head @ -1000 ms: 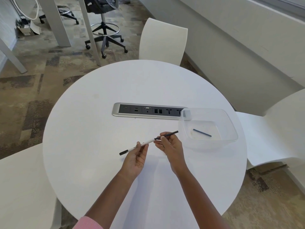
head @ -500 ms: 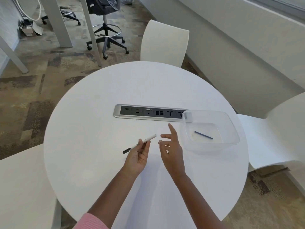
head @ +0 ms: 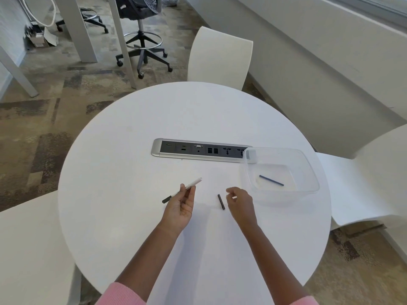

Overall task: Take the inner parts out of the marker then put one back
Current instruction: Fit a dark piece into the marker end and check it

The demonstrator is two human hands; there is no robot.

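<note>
My left hand (head: 179,208) pinches a thin white marker body (head: 191,184) with a black cap at its lower left end. The marker's white far end points up and right. A short black inner rod (head: 221,201) lies on the white round table (head: 132,216), between my hands and just left of my right hand (head: 241,203). The right hand hovers with loosely curled, parted fingers, apart from the rod. A small pale spot shows at its fingertips; nail or part, I cannot tell. A thin blue rod (head: 271,180) lies in the clear plastic tub (head: 308,166).
A silver socket strip (head: 193,156) is set into the table's middle, its right end under the tub's corner. White chairs stand at the far side (head: 220,58), the right (head: 374,172) and the near left (head: 26,249). A black office stool (head: 141,40) is on the carpet beyond.
My right hand drew the black rod out of the marker's end and let it go; it now lies on the table. The left hand still holds the marker body, shifted slightly.
</note>
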